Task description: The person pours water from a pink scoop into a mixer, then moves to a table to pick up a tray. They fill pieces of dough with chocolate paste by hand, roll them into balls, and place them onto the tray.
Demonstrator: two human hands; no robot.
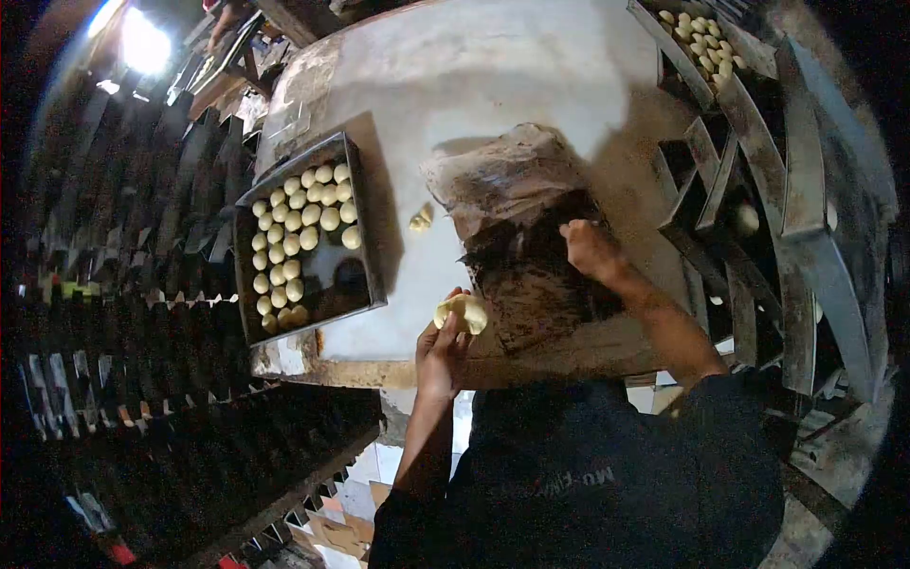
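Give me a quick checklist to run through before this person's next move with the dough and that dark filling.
1. Left hand has the dough piece in its grip: ok, the pale piece sits at the fingertips.
2. Right hand reaches the dark filling mass: ok, fingers rest on it.
3. Whether the right hand has filling pinched off: cannot tell.
4. Baking tray has room: ok, its near right part shows bare metal beside the rows of dough balls.
5. Spare dough on the table: ok, a small lump lies between tray and filling.
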